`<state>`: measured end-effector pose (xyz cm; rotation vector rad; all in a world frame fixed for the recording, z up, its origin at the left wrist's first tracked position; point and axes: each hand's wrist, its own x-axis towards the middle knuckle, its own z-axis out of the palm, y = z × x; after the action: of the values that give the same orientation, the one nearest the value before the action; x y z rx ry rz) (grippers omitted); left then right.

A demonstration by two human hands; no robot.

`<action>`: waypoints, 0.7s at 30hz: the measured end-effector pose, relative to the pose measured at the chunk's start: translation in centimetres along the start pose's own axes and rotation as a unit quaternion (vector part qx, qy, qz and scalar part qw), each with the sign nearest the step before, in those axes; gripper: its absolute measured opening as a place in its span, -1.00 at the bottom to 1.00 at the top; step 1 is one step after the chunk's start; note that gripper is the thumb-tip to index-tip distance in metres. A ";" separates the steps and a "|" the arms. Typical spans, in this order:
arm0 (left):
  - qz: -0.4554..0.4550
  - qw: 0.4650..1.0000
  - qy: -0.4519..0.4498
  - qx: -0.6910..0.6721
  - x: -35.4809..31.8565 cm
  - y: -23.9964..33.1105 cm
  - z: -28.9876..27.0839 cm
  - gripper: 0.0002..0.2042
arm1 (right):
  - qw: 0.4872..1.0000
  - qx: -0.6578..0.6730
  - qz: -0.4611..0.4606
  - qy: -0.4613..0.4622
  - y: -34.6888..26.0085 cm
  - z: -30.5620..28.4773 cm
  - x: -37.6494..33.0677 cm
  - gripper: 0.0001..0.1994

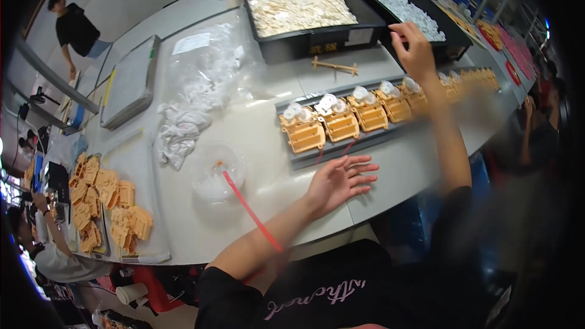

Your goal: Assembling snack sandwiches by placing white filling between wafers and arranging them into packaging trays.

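My left hand (341,180) rests flat on the pale table with its fingers spread, just in front of a grey track (317,157) that carries a row of orange plastic housings (339,123) topped with white round parts. My right hand (415,49) is raised over the far end of that row, fingers curled, next to the black tray of white parts (399,6). Whether it pinches a small part I cannot see. A second black tray (298,3) holds cream-coloured parts.
A clear round container (214,173) with a red stick (250,210) stands left of my left hand. White rags (183,128) and a plastic bag lie beyond it. Loose orange housings (106,204) sit at the left edge. Other people work around the table.
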<state>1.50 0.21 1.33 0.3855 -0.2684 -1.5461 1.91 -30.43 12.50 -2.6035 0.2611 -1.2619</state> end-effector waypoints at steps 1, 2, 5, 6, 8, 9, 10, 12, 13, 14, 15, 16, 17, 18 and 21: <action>-0.003 1.000 -0.004 -0.007 -0.1 -0.2 -0.1 -0.44 | 0.999 -0.007 0.005 -0.050 -0.3 2.3 1.6 -0.84; -0.001 1.000 -0.001 -0.014 -0.3 -0.2 -0.7 -0.45 | 0.995 -0.006 0.007 -0.101 -0.5 5.7 3.4 -0.81; -0.012 0.999 -0.018 -0.036 0.7 -0.8 -0.6 -0.46 | 0.964 -0.045 0.030 -0.262 3.1 13.8 8.5 -0.61; -0.018 0.999 -0.024 -0.042 1.1 -1.1 -0.5 -0.46 | 0.931 -0.065 0.065 -0.353 4.6 15.9 10.1 -0.53; -0.019 0.997 -0.043 -0.061 1.0 -1.3 -0.8 -0.48 | 0.880 -0.056 0.086 -0.464 3.1 19.5 12.4 -0.38; -0.020 0.997 -0.035 -0.064 1.0 -1.2 -0.9 -0.48 | 0.883 -0.032 0.096 -0.459 1.8 20.9 12.5 -0.36; -0.024 0.997 -0.029 -0.068 1.0 -1.2 -1.0 -0.48 | 0.883 -0.030 0.094 -0.458 1.0 21.8 13.2 -0.36; -0.013 0.997 -0.011 -0.074 0.6 -0.9 -1.2 -0.48 | 0.821 -0.031 0.102 -0.561 -3.2 22.8 14.3 -0.50; -0.017 0.997 -0.007 -0.075 0.8 -0.9 -1.1 -0.48 | 0.824 0.022 0.131 -0.550 -3.2 23.0 14.5 -0.67; -0.022 0.997 -0.011 -0.080 1.1 -0.9 -0.9 -0.48 | 0.821 0.068 0.143 -0.549 -2.5 22.5 14.8 -0.80; -0.017 0.997 -0.007 -0.074 0.9 -0.8 -0.9 -0.48 | 0.831 0.064 0.111 -0.541 -3.1 22.2 15.0 -0.83; -0.012 0.998 -0.003 -0.069 0.8 -0.7 -0.9 -0.48 | 0.841 0.061 0.079 -0.532 -3.6 21.8 15.3 -0.84; -0.009 0.998 -0.002 -0.065 0.7 -0.6 -0.9 -0.48 | 0.858 0.054 0.098 -0.501 -3.8 21.3 15.6 -0.84; -0.014 0.997 -0.003 -0.070 0.7 -0.6 -0.9 -0.48 | 0.875 0.047 0.115 -0.468 -4.1 20.8 15.6 -0.84; -0.002 0.998 -0.007 -0.064 0.6 -0.6 -1.1 -0.48 | 0.895 0.091 0.108 -0.423 -4.2 19.2 14.9 -0.85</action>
<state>1.45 -0.29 0.05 0.2749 -0.1772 -1.5621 26.39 -27.78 13.31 -2.5822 0.2354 -0.0131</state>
